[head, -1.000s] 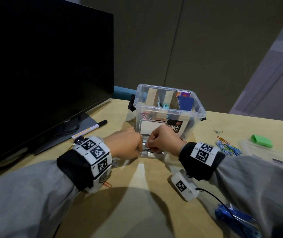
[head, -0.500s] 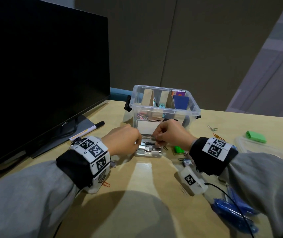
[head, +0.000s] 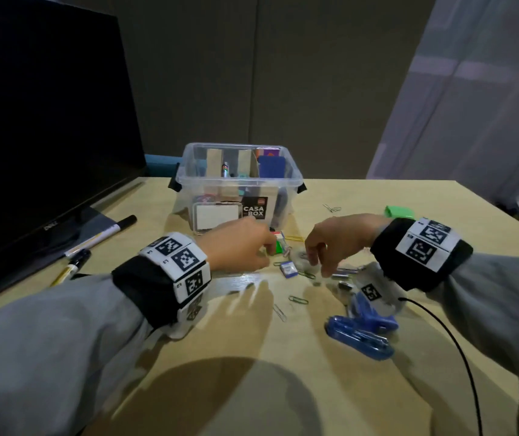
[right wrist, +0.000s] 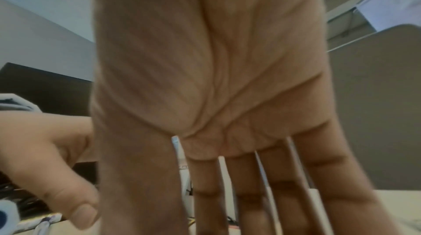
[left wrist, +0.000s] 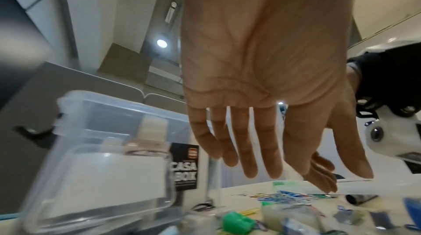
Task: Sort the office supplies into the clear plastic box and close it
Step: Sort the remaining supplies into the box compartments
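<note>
Now hovering both hands, left hand [head: 239, 243] and right hand [head: 336, 240], fingers loose and empty, over light, slippery paper clips [head: 298, 299] scattered mid-frame below the clear plastic box [head: 239, 184]; probably needing fingertip pinching.

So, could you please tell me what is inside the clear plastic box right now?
The clear plastic box holds two upright cardboard dividers, a blue card, a battery and a white-labelled case in front. Its label hides the lower right corner.
</note>
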`<control>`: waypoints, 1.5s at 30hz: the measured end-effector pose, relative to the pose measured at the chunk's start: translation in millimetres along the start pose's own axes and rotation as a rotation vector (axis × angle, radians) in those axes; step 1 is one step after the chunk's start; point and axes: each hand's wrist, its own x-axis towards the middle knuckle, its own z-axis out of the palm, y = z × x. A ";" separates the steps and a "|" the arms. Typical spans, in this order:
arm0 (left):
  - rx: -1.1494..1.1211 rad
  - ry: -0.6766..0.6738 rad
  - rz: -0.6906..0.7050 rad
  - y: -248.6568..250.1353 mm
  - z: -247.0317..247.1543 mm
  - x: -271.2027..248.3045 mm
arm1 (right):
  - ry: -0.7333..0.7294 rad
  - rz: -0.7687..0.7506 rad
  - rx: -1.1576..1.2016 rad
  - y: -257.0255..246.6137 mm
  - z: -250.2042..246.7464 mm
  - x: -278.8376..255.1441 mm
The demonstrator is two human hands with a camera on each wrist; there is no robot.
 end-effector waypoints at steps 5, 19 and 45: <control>0.031 -0.086 0.170 35.8 11.3 21.7 | -0.054 0.094 -0.168 15.0 14.0 -23.5; 0.106 -0.301 0.315 101.2 41.0 38.1 | -0.045 0.178 -0.073 52.1 35.1 -18.2; 0.252 -0.309 0.040 23.8 12.8 41.1 | 0.095 -0.039 -0.096 45.1 40.4 13.8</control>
